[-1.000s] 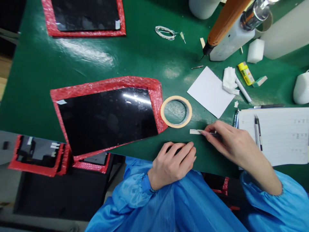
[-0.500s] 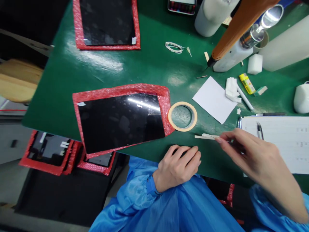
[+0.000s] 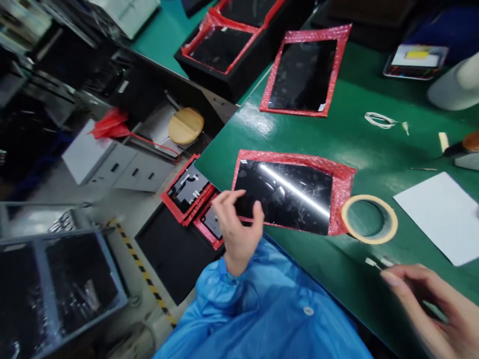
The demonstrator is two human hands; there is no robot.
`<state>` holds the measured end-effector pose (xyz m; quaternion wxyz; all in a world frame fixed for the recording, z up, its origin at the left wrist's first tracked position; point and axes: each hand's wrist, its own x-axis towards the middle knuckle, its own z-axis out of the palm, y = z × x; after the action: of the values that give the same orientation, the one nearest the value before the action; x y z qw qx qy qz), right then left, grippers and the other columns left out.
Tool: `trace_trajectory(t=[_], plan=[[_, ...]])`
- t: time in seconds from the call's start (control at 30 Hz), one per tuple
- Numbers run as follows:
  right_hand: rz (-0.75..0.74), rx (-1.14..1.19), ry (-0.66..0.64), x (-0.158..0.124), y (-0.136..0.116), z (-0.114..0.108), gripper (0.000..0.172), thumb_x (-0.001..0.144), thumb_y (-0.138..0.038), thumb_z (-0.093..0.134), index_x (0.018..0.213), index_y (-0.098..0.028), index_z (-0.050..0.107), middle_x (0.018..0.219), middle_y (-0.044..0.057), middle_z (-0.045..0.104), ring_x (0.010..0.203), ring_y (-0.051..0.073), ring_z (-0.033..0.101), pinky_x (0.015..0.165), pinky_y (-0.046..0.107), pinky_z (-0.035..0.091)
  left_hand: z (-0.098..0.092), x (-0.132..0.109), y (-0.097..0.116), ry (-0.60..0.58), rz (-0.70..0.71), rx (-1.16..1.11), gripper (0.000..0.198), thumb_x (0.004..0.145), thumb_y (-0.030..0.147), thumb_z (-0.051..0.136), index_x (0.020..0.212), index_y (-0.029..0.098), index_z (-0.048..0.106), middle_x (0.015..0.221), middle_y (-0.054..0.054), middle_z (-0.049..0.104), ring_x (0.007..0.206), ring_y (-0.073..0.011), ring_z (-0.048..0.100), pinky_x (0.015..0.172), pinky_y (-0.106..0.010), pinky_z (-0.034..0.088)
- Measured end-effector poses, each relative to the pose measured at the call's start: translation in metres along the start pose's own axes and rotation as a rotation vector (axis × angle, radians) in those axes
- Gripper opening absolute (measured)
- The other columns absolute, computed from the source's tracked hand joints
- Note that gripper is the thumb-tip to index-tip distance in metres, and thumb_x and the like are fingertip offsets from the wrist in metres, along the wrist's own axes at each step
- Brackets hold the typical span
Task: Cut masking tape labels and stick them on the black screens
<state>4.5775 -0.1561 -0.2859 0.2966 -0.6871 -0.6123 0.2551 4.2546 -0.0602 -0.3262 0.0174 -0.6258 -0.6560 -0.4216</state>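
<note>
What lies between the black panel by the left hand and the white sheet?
In the head view, beyond the black panel come red wrap, the tape roll, then bare green tabletop before the white sheet.

Round wooden stool (image 3: 186, 124) near drawer cabinet (image 3: 125, 165).

Long white streak of reflected light crossed nearer black screen (image 3: 284, 199); softer glare shone on green tabletop (image 3: 374, 169). Left background was dimmer, smeared by blur, white cabinet (image 3: 125, 167) included. Right hand (image 3: 451, 295) looked soft. Outer edges appeared stretched.
</note>
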Motion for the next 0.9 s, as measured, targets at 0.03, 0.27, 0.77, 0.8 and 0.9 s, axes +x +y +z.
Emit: trace_trajectory(t=[0.03,0.27,0.77,0.8,0.9], plan=[[-0.042,0.031,-0.029,0.007,-0.008,0.004,0.035,0.108,-0.066,0.073,0.092,-0.035,0.080,0.080,0.007,0.083,0.058,0.030,0.076,0.053,0.041,0.069,0.002,0.004,-0.013,0.046,-0.083,0.022,0.029,0.108,0.035,0.075,0.132,0.020,0.068,0.126,-0.013,0.067,0.119,-0.0280,0.070,0.103,-0.047,0.064],[0.015,0.184,-0.105,0.038,-0.029,0.018,0.056,0.111,-0.079,0.066,0.091,-0.028,0.078,0.088,0.008,0.087,0.053,0.021,0.074,0.050,0.032,0.064,0.007,0.008,-0.060,-0.029,-0.636,-0.508,0.070,0.075,0.064,0.101,0.119,0.026,0.063,0.096,0.004,0.061,0.077,-0.0119,0.065,0.068,-0.022,0.054],[-0.047,-0.106,0.048,0.037,-0.010,0.003,0.035,0.119,-0.055,0.057,0.104,-0.026,0.070,0.077,0.002,0.075,0.059,0.021,0.068,0.057,0.033,0.052,-0.026,-0.012,-0.043,-0.398,-1.167,-0.681,0.077,0.039,0.068,0.115,0.092,0.024,0.079,0.078,0.001,0.072,0.076,-0.0211,0.074,0.069,-0.031,0.066],[-0.036,-0.086,0.057,0.034,-0.011,0.003,0.036,0.120,-0.056,0.058,0.104,-0.026,0.070,0.077,0.002,0.074,0.058,0.020,0.067,0.057,0.033,0.052,-0.027,-0.015,-0.041,-0.442,-1.157,-0.660,0.078,0.040,0.075,0.113,0.089,0.024,0.079,0.076,0.001,0.071,0.077,-0.0229,0.075,0.070,-0.033,0.067],[-0.005,-0.030,0.092,0.026,-0.009,0.002,0.036,0.118,-0.059,0.063,0.105,-0.026,0.070,0.078,0.002,0.074,0.058,0.020,0.066,0.056,0.033,0.054,-0.030,-0.022,-0.037,-0.512,-1.062,-0.587,0.081,0.046,0.091,0.106,0.084,0.024,0.081,0.075,0.000,0.072,0.079,-0.0236,0.076,0.071,-0.032,0.067]])
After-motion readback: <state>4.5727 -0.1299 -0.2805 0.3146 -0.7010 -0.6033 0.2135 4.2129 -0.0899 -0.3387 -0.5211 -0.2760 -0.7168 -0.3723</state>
